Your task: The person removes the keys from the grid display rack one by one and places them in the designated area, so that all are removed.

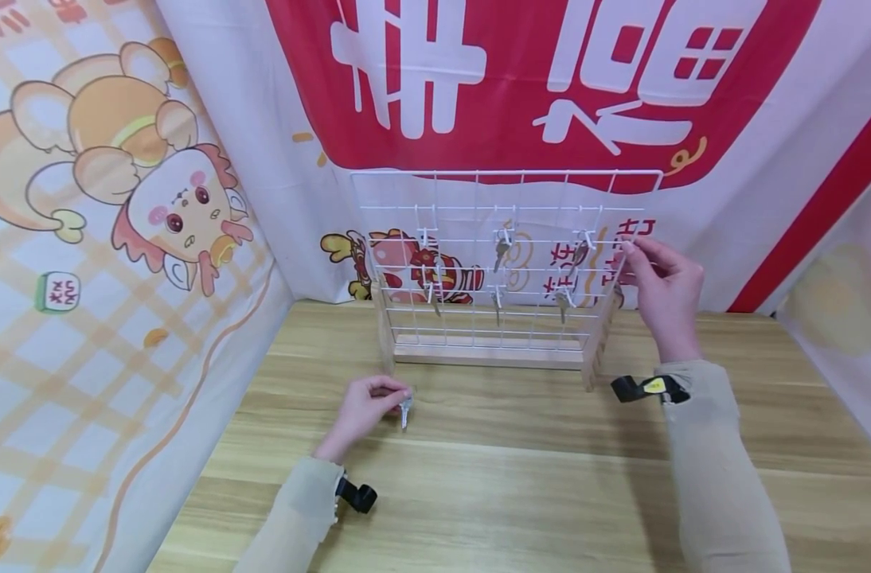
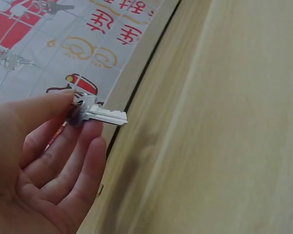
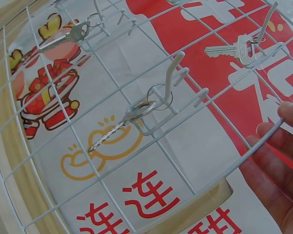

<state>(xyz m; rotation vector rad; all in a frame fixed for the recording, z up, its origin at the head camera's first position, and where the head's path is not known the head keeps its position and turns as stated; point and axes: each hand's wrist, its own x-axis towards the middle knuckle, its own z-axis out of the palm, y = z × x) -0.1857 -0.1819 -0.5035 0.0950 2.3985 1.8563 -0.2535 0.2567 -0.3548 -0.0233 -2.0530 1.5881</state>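
L hand pinches key (prob. light, stiff, slick) at wide end, best spot; R hand pinches side of rack.

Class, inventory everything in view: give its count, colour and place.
Table: one, wood-toned, across the lower view
Wire rack: one, white, toward the table's back
Rack base: one, pale wood, under the rack
Hooks: six, white, on the rack
Hanging keys: five clear, silvery, on hooks
Held key: one, silvery, before the rack's left side
Printed cloth: count unclear, white, red, orange, behind and beside
Wrist cameras: two, black, on wrists
Sleeves: two, beige, left and right
Left grip: one, bare, pinching the held key
Right grip: one, bare, holding the rack's right edge
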